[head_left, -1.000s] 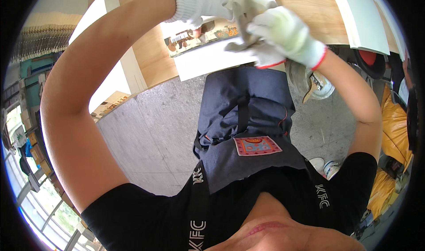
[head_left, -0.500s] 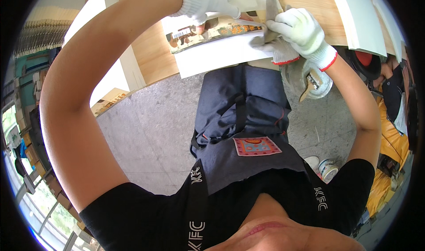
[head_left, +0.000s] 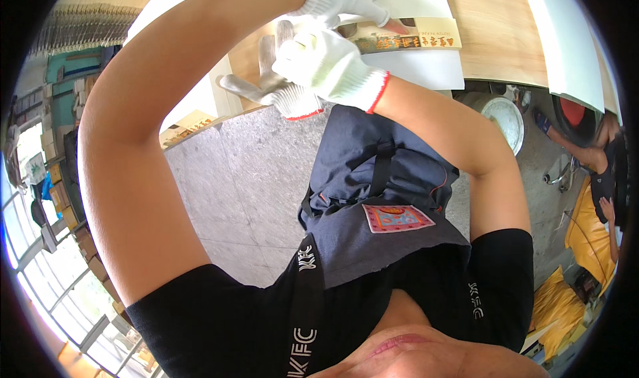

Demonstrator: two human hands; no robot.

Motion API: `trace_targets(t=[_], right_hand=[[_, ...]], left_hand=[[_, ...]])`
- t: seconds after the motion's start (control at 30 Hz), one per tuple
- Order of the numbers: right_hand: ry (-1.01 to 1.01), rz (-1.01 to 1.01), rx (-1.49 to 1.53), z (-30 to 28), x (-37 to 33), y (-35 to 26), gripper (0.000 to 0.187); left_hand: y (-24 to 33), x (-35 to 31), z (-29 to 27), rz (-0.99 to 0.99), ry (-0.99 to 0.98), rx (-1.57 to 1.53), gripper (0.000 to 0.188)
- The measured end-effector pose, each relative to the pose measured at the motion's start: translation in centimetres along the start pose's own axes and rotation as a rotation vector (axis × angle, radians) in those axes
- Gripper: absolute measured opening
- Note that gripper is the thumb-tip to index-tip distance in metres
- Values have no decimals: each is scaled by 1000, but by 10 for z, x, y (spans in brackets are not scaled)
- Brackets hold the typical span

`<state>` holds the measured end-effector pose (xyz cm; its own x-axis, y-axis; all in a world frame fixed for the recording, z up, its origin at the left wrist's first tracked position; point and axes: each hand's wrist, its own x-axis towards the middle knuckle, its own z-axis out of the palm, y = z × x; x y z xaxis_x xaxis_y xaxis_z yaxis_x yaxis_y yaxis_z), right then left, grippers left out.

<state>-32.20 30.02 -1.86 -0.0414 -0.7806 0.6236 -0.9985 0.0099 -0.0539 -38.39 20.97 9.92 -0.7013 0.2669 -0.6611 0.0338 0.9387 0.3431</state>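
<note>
My right hand (head_left: 323, 61), in a white knit glove with a red cuff, is closed on a loose greyish-white work glove (head_left: 269, 71) whose fingers and cuff hang out around it. It bears on the left part of a printed strip (head_left: 426, 35) with pictures and lettering, which lies along a white sheet (head_left: 426, 68) at the table's near edge. Just beyond, my left hand (head_left: 346, 1) rests on the strip, gloved with bare fingertips showing, thumb stretched out to the right. Its other fingers are partly hidden.
The wooden table (head_left: 496, 31) carries white boards (head_left: 566, 45) on the right and more on the left. Below its edge stands a round bucket (head_left: 502, 121). At the far right a person (head_left: 602, 171) sits near yellow sacks (head_left: 589, 238).
My right hand has swept left along the strip with the loose glove, from its right end towards its left end. My left hand stays on the strip.
</note>
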Motion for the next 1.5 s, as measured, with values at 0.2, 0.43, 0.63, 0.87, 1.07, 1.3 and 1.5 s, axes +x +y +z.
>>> trace_targets(t=[0.2,0.43,0.63,0.87,1.07,1.3,1.5], right_hand=[[-179,21,139,-29,4,16,22],[83,-93,94,-75,-86,92,12],[-128,197,-100,-131,-149,124,42],[-586,651,-39,-168,-138,164,24],[-558,577,-234,-170,-88,105,47],[-548,187,-223,-144,-122,130,46],[-457,433,221,-130,-141,148,39]], left_hand=[[-7,10,5,104,10,351,70],[-22,30,19,34,-23,638,62],[-28,19,23,238,26,657,67],[-20,22,33,42,80,576,69],[20,-10,62,-9,293,871,58],[26,-22,159,105,916,326,71],[38,-41,215,319,1007,-2282,34]])
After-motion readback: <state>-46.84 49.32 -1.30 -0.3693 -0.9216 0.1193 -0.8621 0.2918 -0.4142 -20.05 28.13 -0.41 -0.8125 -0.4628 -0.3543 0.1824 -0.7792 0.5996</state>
